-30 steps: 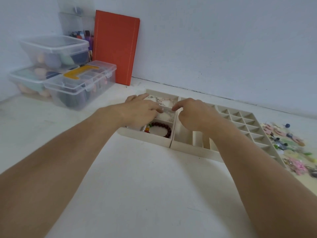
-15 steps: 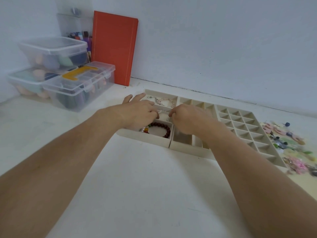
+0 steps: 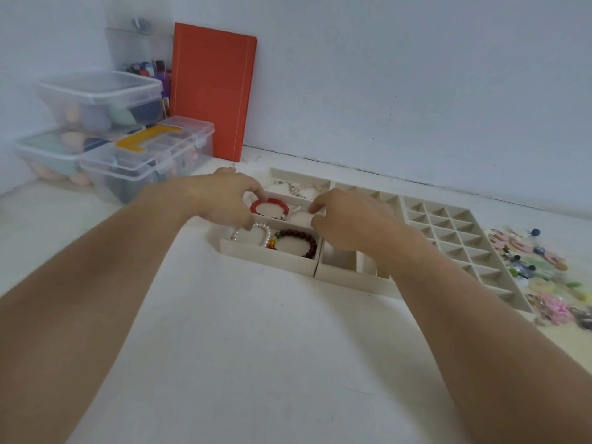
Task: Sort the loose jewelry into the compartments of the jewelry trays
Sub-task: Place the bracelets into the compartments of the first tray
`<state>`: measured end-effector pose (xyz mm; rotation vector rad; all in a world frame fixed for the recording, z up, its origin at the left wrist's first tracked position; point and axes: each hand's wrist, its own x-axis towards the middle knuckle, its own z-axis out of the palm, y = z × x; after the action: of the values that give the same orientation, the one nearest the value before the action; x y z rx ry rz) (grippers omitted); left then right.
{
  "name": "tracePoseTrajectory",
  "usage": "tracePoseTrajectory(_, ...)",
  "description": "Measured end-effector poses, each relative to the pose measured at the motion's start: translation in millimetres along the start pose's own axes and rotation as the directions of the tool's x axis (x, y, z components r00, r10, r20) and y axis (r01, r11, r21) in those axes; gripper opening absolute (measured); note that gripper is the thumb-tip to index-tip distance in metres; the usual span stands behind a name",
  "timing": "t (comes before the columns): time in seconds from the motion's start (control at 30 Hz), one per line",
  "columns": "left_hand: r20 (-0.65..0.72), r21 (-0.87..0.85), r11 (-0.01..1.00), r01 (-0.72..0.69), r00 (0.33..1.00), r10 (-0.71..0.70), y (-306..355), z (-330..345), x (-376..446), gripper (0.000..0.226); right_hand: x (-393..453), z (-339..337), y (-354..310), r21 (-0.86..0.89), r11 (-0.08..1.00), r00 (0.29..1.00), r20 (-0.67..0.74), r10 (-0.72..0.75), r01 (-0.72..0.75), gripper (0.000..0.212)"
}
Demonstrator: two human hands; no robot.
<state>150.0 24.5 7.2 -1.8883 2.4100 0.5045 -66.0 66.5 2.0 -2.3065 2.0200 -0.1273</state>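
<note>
Three beige jewelry trays stand side by side. The left tray (image 3: 266, 256) holds a pearl bracelet (image 3: 266, 232) and a dark brown bead bracelet (image 3: 309, 244) in its near compartment, and thin chains (image 3: 298, 187) in its far one. In the middle compartment my left hand (image 3: 221, 197) holds a red bracelet (image 3: 270, 203) between curled fingers and thumb. My right hand (image 3: 349, 219) pinches a pale bracelet (image 3: 301, 216) beside it with index finger and thumb. My right wrist hides part of the middle tray (image 3: 349, 277). The grid tray (image 3: 448, 225) lies to the right.
Loose jewelry (image 3: 544, 274) in pink, green and blue lies on the table right of the grid tray. Stacked clear plastic boxes (image 3: 128, 149) and an orange book (image 3: 213, 91) stand at the back left against the wall.
My left hand has drawn back to the left, uncovering the red bracelet and the pearl bracelet. My hands have moved slightly apart over the middle compartment.
</note>
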Motion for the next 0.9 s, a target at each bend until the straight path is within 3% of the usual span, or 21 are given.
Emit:
tracePoseTrajectory(0.13,0.054,0.048,0.998,0.045,0.997,-0.048,5,1,-6,0.082,-2,1,-4,0.002,1.000,0.999,0.018,-0.026,0.026,0.039)
tracePoseTrajectory(0.3,0.012,0.009,1.000,0.015,1.000,-0.015,8,2,-5,0.079,-2,-1,-2,0.031,0.998,0.999,-0.012,-0.049,0.049,0.038)
tracePoseTrajectory(0.4,-0.033,-0.011,1.000,-0.004,0.999,0.004,9,3,-4,0.080,-2,0,-9,0.093,0.976,0.980,-0.024,-0.196,0.198,0.028)
tracePoseTrajectory(0.57,-0.024,-0.007,1.000,0.010,1.000,-0.010,8,5,-2,0.089,-6,14,-26,0.076,0.919,0.915,0.090,-0.393,0.387,0.036)
tracePoseTrajectory(0.9,-0.086,0.071,0.997,0.004,0.996,0.002,6,8,2,0.088,-2,17,-24,0.054,0.933,0.925,0.116,-0.361,0.357,0.042)
